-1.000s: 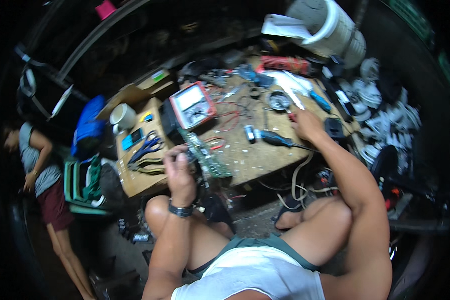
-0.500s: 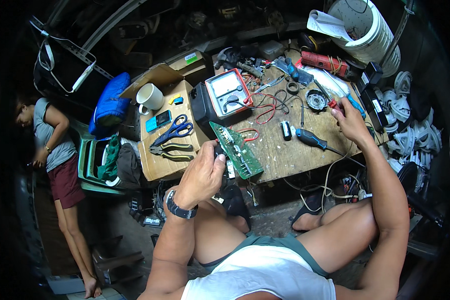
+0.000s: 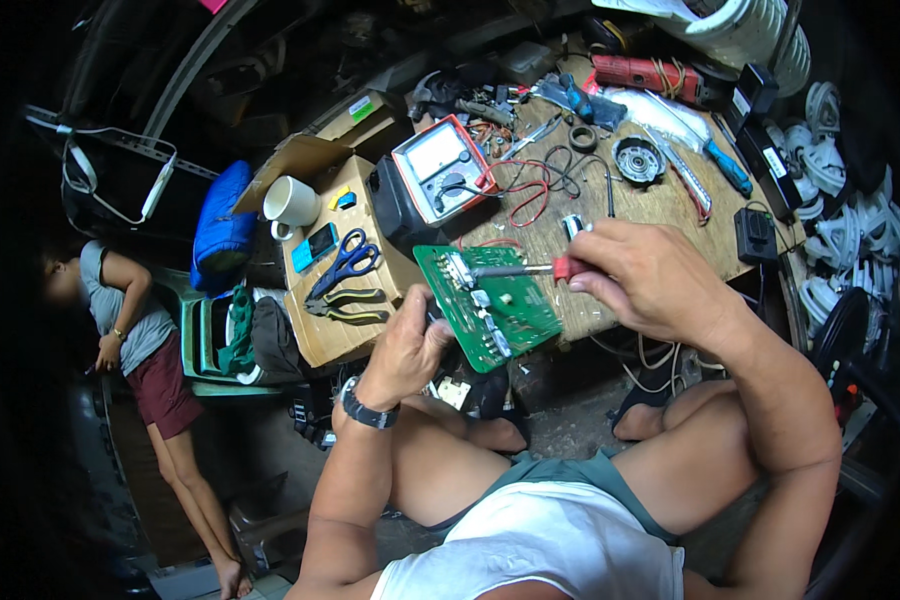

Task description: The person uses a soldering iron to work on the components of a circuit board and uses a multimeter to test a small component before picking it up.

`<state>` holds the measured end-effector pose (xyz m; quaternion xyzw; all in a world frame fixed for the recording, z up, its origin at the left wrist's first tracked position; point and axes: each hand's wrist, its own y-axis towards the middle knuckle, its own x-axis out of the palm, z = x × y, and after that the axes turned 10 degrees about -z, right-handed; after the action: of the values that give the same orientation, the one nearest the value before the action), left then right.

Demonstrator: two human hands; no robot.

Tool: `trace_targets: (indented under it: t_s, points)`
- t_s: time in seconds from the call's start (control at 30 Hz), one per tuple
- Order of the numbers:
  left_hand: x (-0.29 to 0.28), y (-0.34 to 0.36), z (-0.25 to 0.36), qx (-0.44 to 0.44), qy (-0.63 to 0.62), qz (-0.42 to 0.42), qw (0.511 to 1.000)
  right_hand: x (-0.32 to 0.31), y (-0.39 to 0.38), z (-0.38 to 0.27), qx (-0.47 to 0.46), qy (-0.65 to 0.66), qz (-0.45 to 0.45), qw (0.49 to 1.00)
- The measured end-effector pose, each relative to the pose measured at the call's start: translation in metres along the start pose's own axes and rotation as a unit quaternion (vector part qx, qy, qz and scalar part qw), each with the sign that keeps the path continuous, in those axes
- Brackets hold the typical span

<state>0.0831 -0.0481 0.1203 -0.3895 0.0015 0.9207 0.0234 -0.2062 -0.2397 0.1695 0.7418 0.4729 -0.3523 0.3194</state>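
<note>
My left hand (image 3: 402, 350) grips the left side of a green circuit board (image 3: 520, 318), which is tilted above the workbench's front edge; something black shows at my fingers, partly hidden. My right hand (image 3: 650, 280) is closed around a red-handled tool (image 3: 568, 268) with a long shaft, held sideways over the board. Its tip is at or just over a silver-white component (image 3: 462, 272) near the board's upper left corner; contact is unclear. Beyond the board lie red and black test leads from an analog meter (image 3: 435, 170) in a red-rimmed case.
Cardboard (image 3: 310, 335) at left carries scissors (image 3: 355, 255), pliers (image 3: 350, 310), a mug (image 3: 292, 200) and a blue phone (image 3: 315, 248). The wooden bench (image 3: 700, 240) holds scattered tools and a red power tool (image 3: 650, 75). Another person (image 3: 155, 330) lies at far left. White coiled parts (image 3: 830, 250) crowd the right.
My right hand has moved from the bench's right side leftward to the board, bringing the red-handled tool across it. The board in my left hand is now turned more face-up.
</note>
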Motion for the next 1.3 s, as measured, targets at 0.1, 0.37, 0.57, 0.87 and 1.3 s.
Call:
trace_targets:
  t_s: [0.1,0.37,0.57,0.87,1.3]
  points:
    - [0.009,-0.006,0.005,-0.034,0.011,0.023,0.999,0.005,0.005,-0.001,-0.005,-0.022,-0.025,0.999]
    - [-0.011,0.014,0.025,0.036,0.078,0.006,0.996,-0.007,0.002,0.009,-0.005,-0.006,-0.038,0.999]
    - [-0.006,0.017,0.028,0.030,0.096,0.013,0.995,-0.015,-0.002,0.015,-0.018,0.021,-0.032,0.999]
    - [0.000,0.024,0.033,0.046,0.092,0.020,0.994,-0.014,-0.007,0.016,-0.034,0.003,0.008,0.999]
    - [-0.002,0.022,0.028,0.033,0.073,0.018,0.997,-0.012,-0.003,0.009,-0.028,0.012,-0.014,0.999]
